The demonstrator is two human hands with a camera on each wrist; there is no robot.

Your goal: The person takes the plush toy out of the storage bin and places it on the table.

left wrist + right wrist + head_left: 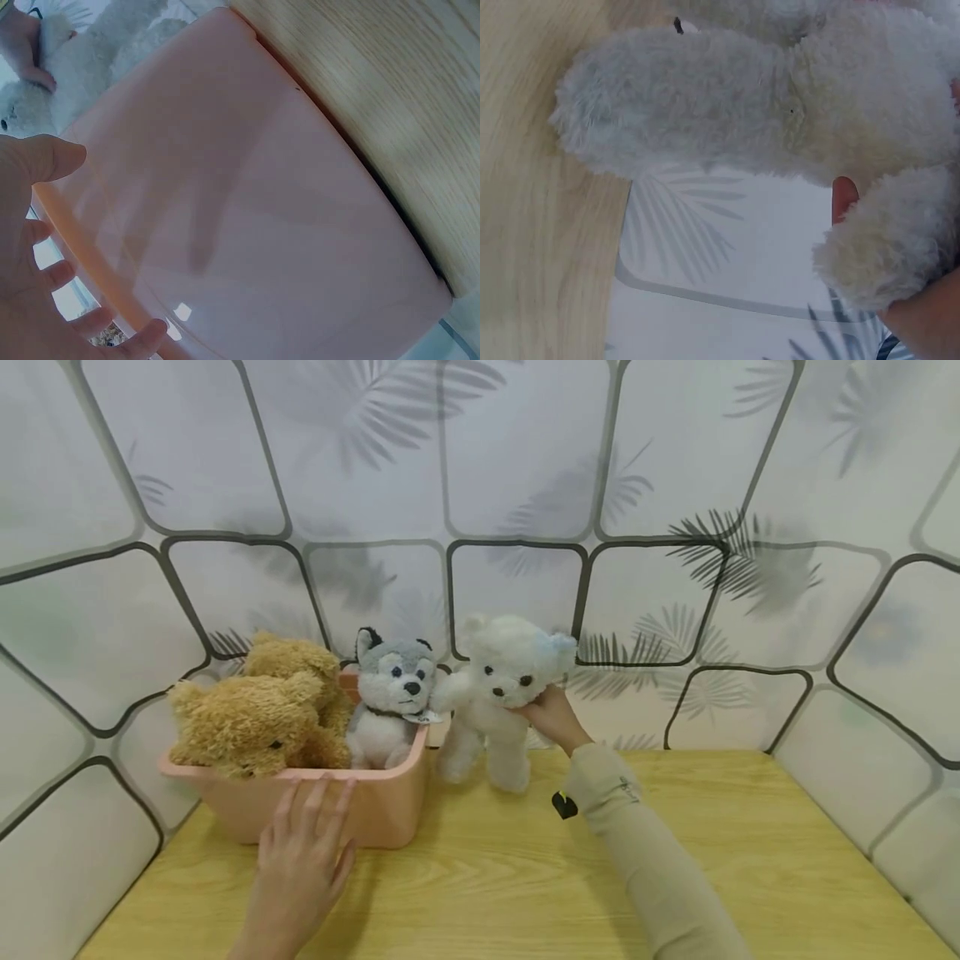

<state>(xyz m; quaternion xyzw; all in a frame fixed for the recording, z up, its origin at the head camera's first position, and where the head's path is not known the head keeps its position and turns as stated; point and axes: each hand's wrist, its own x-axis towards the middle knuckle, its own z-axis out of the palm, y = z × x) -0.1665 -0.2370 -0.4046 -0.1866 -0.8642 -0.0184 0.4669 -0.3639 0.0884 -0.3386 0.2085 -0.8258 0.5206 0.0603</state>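
Wood-grain tabletop (675, 860) w/ leaf-print panels behind.

Head view: left hand (303, 860), fingers straight & slightly spread, rests on front wall of pink bin (382, 810). Right hand (553, 717) grips white plush bear (498, 693) at its neck, upright, feet on table just right of bin; right hand nearer.

Left wrist: bin wall (262, 225), fingers (45, 277) at its rim; bin's inside hidden.

Right wrist: bear's fur (780, 97), one fingertip (844, 196) showing; rest cut off.

Head view high, facing down – wrist views close, sharing white plush (498, 693).

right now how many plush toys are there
4: two brown bears and a grey husky in the pink bin; right hand holds a white bear beside it. More may be hidden.
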